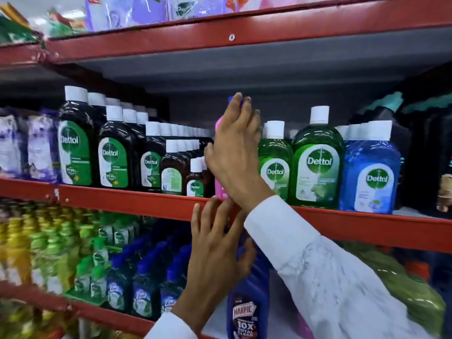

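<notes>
A pink bottle point(219, 124) with a blue cap stands on the middle red shelf point(134, 199), between brown Dettol bottles point(171, 172) and green Dettol bottles point(315, 165). My right hand point(234, 152) lies flat against it, fingers straight and reaching up to the cap, thumb spread to the left. Most of the bottle is hidden behind that hand. Below it, my left hand point(215, 255) is raised with spread, relaxed fingers in front of the shelf edge. It holds nothing. A blue Harpic bottle point(245, 316) stands just to its right, by the thumb.
A blue Dettol bottle point(369, 177) and dark containers point(425, 155) fill the right of the middle shelf. Purple pouches point(29, 145) lie at its left. The lower shelf holds green, yellow and blue cleaner bottles point(117, 277). The shelf above point(220, 37) carries packets.
</notes>
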Motion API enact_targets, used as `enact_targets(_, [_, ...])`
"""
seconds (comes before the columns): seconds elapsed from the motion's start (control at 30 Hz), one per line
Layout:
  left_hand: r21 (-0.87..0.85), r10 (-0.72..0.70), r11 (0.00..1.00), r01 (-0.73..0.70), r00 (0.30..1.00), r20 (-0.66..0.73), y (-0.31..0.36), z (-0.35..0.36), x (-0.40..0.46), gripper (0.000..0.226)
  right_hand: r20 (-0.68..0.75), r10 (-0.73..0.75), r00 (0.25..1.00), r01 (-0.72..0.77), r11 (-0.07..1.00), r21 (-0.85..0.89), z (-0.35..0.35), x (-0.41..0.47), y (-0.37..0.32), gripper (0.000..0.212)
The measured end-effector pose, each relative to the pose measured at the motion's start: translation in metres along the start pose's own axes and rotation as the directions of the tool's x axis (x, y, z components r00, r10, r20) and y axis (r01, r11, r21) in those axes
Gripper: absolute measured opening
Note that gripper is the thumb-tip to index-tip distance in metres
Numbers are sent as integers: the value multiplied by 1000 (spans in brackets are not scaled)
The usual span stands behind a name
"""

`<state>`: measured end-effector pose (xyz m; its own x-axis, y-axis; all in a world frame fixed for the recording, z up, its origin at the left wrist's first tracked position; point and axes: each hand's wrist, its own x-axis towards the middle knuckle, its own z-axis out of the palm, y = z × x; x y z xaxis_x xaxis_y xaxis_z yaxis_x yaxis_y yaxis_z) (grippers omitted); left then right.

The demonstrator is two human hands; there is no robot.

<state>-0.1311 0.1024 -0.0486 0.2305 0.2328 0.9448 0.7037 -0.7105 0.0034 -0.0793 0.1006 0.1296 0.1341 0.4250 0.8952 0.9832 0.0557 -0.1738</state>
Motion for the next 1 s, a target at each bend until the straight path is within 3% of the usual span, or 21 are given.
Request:
enact_targets(0.13, [-24,-10,1000,10,1000,16,-1,3,1,64,-82,-5,997,7,1000,30,9,9,2,106])
enact_targets(0.27, [-48,-32,998,33,999,24,0,5,0,60,-201,-68,977,87,993,86,11,6,2,93])
enact_targets(0.47, [-51,-57,997,56,998,-4,2,6,0,62,-410,-127,903,256,926,277,-42,8,-8,94])
enact_targets(0.7, [13,-41,999,43,995,-92,4,16,-6,57,-311,-147,939,280,850,445,-99,-56,24,97])
enact_targets(0.8, [6,-48,999,49,997,-56,7,15,-10,82,-254,-108,961,224,842,490,-119,-90,51,95])
enact_targets(1.0, [34,-121,992,123,991,-51,20,11,-3,71,-100,-4,995,56,845,533,-127,-163,115,89])
